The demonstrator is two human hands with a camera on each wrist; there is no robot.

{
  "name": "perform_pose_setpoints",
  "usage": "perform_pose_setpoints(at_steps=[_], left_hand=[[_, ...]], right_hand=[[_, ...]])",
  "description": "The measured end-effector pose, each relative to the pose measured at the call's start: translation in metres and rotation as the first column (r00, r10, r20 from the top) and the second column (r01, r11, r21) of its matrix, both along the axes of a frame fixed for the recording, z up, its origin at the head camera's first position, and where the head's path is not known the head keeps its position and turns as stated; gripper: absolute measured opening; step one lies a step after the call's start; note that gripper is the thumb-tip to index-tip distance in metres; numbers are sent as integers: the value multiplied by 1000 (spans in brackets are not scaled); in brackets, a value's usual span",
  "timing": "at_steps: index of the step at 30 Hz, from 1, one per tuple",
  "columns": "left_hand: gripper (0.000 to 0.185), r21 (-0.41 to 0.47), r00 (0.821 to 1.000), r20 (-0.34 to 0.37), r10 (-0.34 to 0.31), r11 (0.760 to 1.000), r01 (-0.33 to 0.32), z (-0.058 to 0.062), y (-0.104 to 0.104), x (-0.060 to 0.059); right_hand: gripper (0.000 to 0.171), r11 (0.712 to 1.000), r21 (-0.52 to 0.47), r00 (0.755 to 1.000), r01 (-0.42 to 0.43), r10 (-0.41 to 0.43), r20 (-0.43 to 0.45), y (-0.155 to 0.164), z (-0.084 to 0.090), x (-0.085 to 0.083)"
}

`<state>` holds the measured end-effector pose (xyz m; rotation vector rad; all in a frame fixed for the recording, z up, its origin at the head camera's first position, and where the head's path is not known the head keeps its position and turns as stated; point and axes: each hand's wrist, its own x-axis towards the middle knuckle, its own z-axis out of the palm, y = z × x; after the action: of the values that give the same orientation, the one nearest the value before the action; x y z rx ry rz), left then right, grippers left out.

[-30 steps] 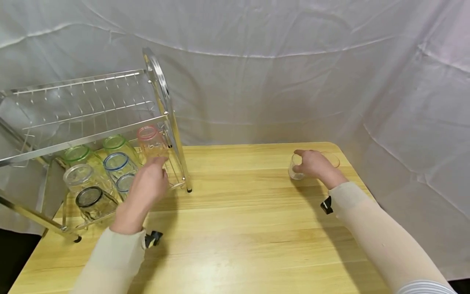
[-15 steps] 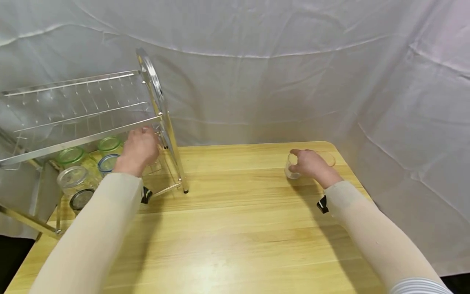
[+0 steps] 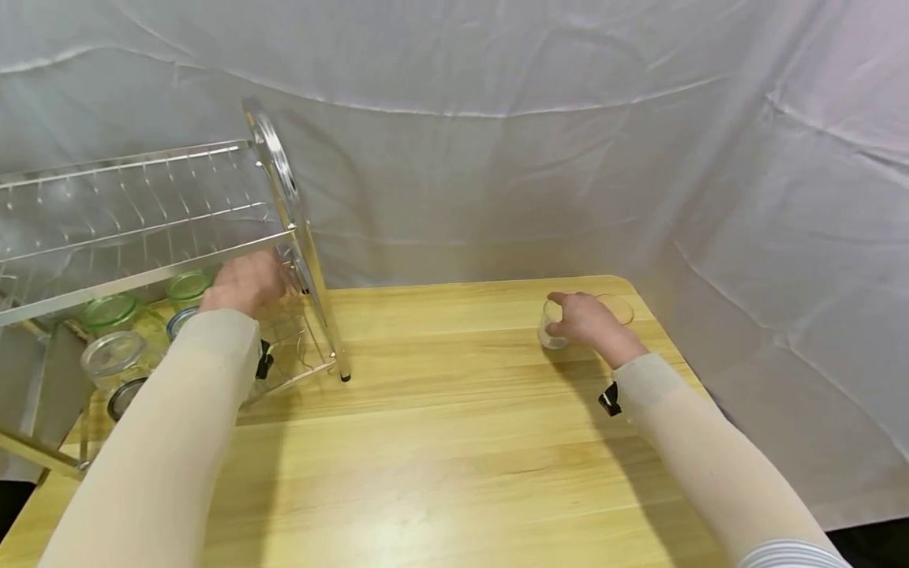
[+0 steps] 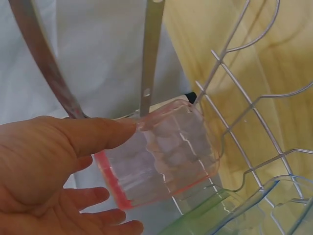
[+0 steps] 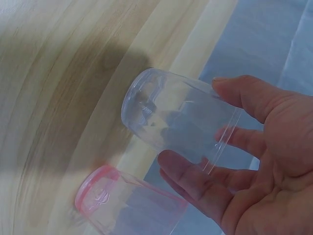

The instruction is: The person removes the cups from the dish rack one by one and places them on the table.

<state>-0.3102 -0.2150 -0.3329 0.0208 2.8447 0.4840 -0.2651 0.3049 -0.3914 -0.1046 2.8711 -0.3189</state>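
Note:
My left hand [image 3: 245, 280] reaches under the rack's upper tier, beside an upside-down pink-based cup [image 4: 161, 152] on the lower wire shelf. In the left wrist view its straight thumb [image 4: 110, 132] overlaps the cup's side, and loosely spread fingers lie by the pink base. Whether they touch the cup is hard to tell. Far to the right, my right hand [image 3: 588, 319] holds a clear cup [image 5: 181, 110] upright on the table, thumb at its rim and fingers round the other side. Beside it stands a second pink-based cup [image 5: 132, 200], largely hidden by my hand in the head view.
The two-tier metal rack [image 3: 152, 272] stands at the left. On its lower level are a green-based cup [image 3: 110, 312], another green one [image 3: 188, 285], a clear one [image 3: 114, 353], a dark one [image 3: 124, 398] and blue-based cups. Grey cloth [image 3: 454, 181] hangs behind the wooden table [image 3: 426, 442].
My left hand has moved forward from above the front cups to the pink cup under the upper tier. The right hand stays at the clear cup. The head view has shifted slightly right.

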Motion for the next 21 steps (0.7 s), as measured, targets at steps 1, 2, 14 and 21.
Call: perform_pose_setpoints(at_steps=[1, 2, 14, 21], left_hand=[[39, -4, 1000, -6, -16, 1000, 16, -1, -1, -1], [38, -10, 1000, -11, -28, 1000, 28, -2, -1, -2], [27, -60, 993, -93, -76, 996, 70, -11, -5, -8], [30, -86, 991, -78, -110, 991, 104, -10, -8, -7]], right_hand=[[77, 1000, 3, 1000, -1, 1, 1, 0, 0, 0], [77, 1000, 5, 1000, -1, 1, -1, 0, 0, 1], [76, 1000, 25, 1000, -10, 11, -19, -1, 3, 0], [76, 1000, 13, 1000, -3, 4, -5, -1, 4, 0]])
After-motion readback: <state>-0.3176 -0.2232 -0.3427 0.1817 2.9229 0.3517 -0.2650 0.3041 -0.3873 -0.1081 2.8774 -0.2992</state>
